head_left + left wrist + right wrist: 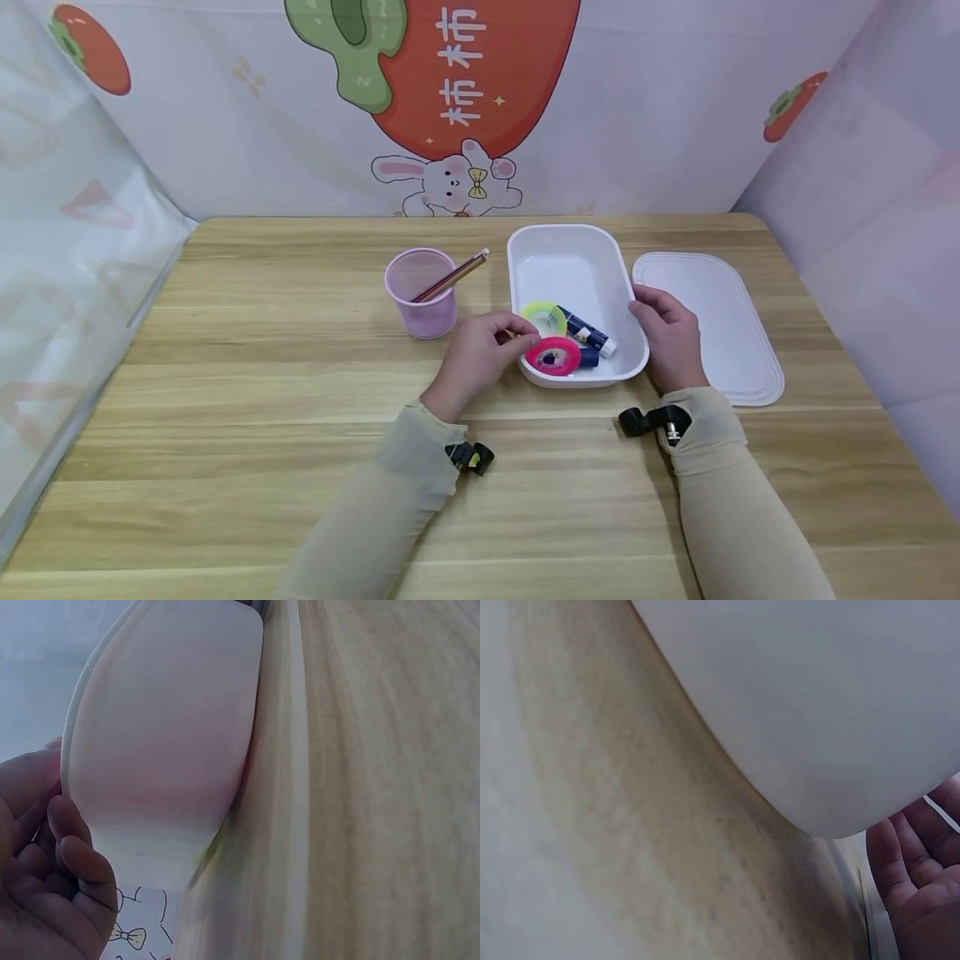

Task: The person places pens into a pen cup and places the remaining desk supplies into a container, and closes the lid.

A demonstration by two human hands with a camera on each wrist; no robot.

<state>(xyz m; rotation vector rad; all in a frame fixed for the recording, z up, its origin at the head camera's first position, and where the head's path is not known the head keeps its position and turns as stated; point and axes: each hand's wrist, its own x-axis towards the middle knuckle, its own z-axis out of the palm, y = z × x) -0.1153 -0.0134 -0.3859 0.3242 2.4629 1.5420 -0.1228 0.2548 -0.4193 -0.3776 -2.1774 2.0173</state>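
Note:
A white plastic box [573,242] stands right of the middle of the table. My right hand [670,337] grips its right wall, thumb at the rim. Over the near left rim, my left hand [487,354] pinches the edge of a pink tape roll [534,363], low inside the box; in the left wrist view the fingertips are hidden behind the wall [165,712]. Beside the pink roll lie a yellow-green tape roll [558,314] and a dark blue glue stick [587,331] with a white end. Another dark blue cylinder [589,357] is partly covered by the pink roll.
A pink translucent cup [426,321] holding several pencils [457,275] stands left of the box. To the right, a white lid [723,325] lies flat on the wooden table [262,400]. Printed cloth [637,108] hangs behind and at both sides.

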